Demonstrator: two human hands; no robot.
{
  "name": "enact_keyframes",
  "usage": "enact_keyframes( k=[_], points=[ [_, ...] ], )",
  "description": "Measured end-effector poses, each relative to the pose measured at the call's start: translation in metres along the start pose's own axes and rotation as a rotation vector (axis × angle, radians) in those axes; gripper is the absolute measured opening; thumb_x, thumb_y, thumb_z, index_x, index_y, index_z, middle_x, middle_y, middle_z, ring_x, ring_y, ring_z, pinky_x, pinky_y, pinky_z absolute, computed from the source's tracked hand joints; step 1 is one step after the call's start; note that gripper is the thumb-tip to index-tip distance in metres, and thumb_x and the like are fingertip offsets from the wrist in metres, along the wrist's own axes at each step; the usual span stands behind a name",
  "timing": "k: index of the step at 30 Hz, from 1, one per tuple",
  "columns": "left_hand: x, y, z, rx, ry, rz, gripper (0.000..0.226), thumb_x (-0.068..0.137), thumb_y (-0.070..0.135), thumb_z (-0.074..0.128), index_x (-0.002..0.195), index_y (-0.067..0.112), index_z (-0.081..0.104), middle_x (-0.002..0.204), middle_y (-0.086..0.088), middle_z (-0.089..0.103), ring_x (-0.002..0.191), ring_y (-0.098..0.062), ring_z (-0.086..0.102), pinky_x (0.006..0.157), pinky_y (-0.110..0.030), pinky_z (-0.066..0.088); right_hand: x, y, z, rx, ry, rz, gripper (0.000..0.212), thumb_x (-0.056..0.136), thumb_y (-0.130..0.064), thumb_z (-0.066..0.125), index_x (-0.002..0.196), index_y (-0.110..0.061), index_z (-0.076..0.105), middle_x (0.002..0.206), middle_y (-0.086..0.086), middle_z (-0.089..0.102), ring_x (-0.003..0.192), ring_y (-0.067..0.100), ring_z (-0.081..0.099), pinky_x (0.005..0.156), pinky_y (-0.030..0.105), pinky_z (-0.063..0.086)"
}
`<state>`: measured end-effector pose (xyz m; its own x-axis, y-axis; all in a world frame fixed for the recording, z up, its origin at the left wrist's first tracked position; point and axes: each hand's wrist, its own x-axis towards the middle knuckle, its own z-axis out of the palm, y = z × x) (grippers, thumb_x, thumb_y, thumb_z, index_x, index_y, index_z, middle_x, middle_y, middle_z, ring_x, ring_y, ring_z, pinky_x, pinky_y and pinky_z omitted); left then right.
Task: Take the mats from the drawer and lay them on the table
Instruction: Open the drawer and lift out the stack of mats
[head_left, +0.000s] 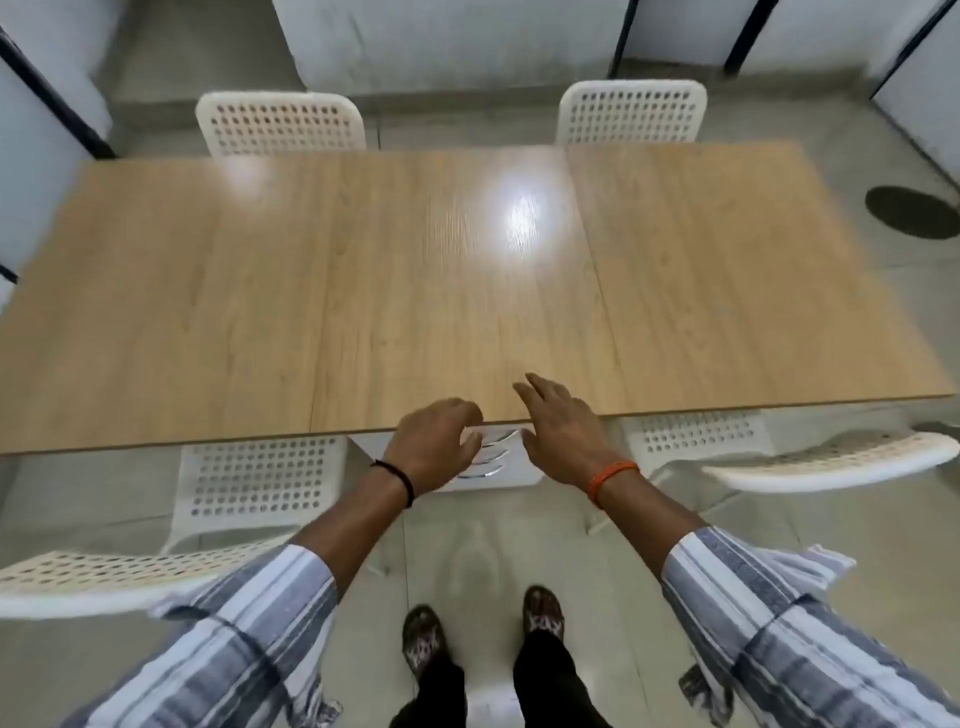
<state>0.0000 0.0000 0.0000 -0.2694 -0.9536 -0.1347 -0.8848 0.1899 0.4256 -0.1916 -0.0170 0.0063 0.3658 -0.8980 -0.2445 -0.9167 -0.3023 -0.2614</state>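
Observation:
A white drawer unit (506, 465) with curved chrome handles stands under the near edge of the wooden table (363, 291). Its drawers look shut and no mats are in sight. My left hand (434, 447) hovers in front of the handles with curled fingers, holding nothing. My right hand (563, 426) reaches over the table's near edge just right of the drawers, fingers spread and empty. The tabletop carries nothing.
Two white perforated chairs (280, 124) (631, 111) stand at the table's far side. Two more (249, 483) (727, 447) flank me at the near side, either side of the drawers. My feet stand on grey floor. A dark round floor cover (911, 212) lies at right.

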Motion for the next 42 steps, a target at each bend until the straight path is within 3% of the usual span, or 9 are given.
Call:
enact_keyframes(
  k=[5,12,16,21,29,33,36,39,42],
  points=[
    [-0.005,-0.016,0.061,0.02,-0.238,-0.117,0.049,0.1,0.022,0.04,0.148,0.013,0.034,0.15,-0.005,0.04,0.133,-0.022,0.042,0.102,-0.032,0.037,-0.007,0.01,0.045,-0.06,-0.258,0.085,0.077,0.097,-0.01,0.041,0.157,-0.013,-0.006,0.165,0.006,-0.013,0.153,0.026,-0.006,0.123,0.044,0.007],
    [0.005,-0.033,0.096,0.174,-0.381,-0.133,0.063,0.098,0.021,0.042,0.154,0.009,0.016,0.16,-0.01,0.022,0.147,-0.025,0.02,0.118,-0.034,0.018,-0.004,0.01,0.055,-0.061,-0.28,0.08,0.089,0.088,-0.003,0.04,0.154,-0.01,-0.018,0.161,0.009,-0.028,0.15,0.03,-0.02,0.124,0.045,0.003],
    [0.011,-0.036,0.101,0.165,-0.369,-0.135,0.062,0.096,0.018,0.045,0.153,0.009,0.021,0.158,-0.01,0.026,0.146,-0.026,0.022,0.118,-0.034,0.018,-0.003,0.011,0.059,-0.062,-0.284,0.085,0.092,0.086,-0.002,0.041,0.153,-0.01,-0.021,0.16,0.01,-0.029,0.149,0.031,-0.022,0.124,0.046,0.004],
    [0.022,-0.03,0.1,0.215,-0.329,-0.144,0.048,0.088,0.011,0.049,0.136,0.007,0.046,0.138,-0.013,0.05,0.125,-0.032,0.046,0.107,-0.034,0.03,-0.003,0.013,0.059,-0.093,-0.295,0.067,0.092,0.087,-0.001,0.042,0.153,-0.01,-0.022,0.16,0.01,-0.03,0.149,0.032,-0.022,0.123,0.047,0.001],
    [-0.002,-0.023,0.109,0.246,-0.315,-0.111,0.045,0.082,0.01,0.055,0.127,0.012,0.055,0.125,-0.009,0.058,0.116,-0.026,0.052,0.101,-0.033,0.036,-0.003,0.018,0.051,-0.093,-0.333,0.047,0.094,0.087,0.003,0.044,0.154,-0.013,-0.02,0.161,0.007,-0.029,0.15,0.028,-0.021,0.123,0.049,0.0],
    [-0.038,-0.01,0.112,0.174,-0.255,-0.099,0.043,0.087,0.005,0.054,0.129,0.014,0.057,0.127,-0.007,0.059,0.117,-0.026,0.053,0.102,-0.035,0.039,-0.005,0.018,0.058,-0.026,-0.278,0.058,0.095,0.088,0.001,0.048,0.155,-0.015,-0.017,0.162,0.004,-0.028,0.15,0.027,-0.021,0.122,0.053,0.012],
    [-0.065,-0.001,0.101,0.015,-0.001,-0.026,0.037,0.083,-0.001,0.06,0.119,0.008,0.064,0.111,-0.009,0.065,0.1,-0.031,0.06,0.087,-0.04,0.048,-0.015,0.021,0.075,0.008,-0.143,0.029,0.093,0.088,0.001,0.053,0.157,-0.016,-0.008,0.164,0.002,-0.021,0.152,0.028,-0.014,0.112,0.045,0.036],
    [-0.082,-0.003,0.089,0.032,0.243,-0.036,0.032,0.078,0.005,0.07,0.109,0.007,0.066,0.1,-0.008,0.062,0.09,-0.028,0.058,0.076,-0.038,0.049,-0.042,0.021,0.096,-0.005,-0.065,-0.055,0.071,0.089,0.001,0.053,0.154,-0.013,0.027,0.165,0.007,0.013,0.146,0.031,0.026,0.104,0.043,0.042],
    [-0.089,-0.017,0.078,0.016,0.113,-0.138,0.035,0.08,0.018,0.074,0.114,0.013,0.066,0.11,-0.003,0.063,0.101,-0.025,0.059,0.084,-0.039,0.051,-0.065,0.018,0.108,0.027,-0.048,-0.053,0.047,0.096,-0.01,0.05,0.142,-0.015,0.048,0.141,0.006,0.055,0.124,0.029,0.052,0.109,0.049,0.035]
  ],
)
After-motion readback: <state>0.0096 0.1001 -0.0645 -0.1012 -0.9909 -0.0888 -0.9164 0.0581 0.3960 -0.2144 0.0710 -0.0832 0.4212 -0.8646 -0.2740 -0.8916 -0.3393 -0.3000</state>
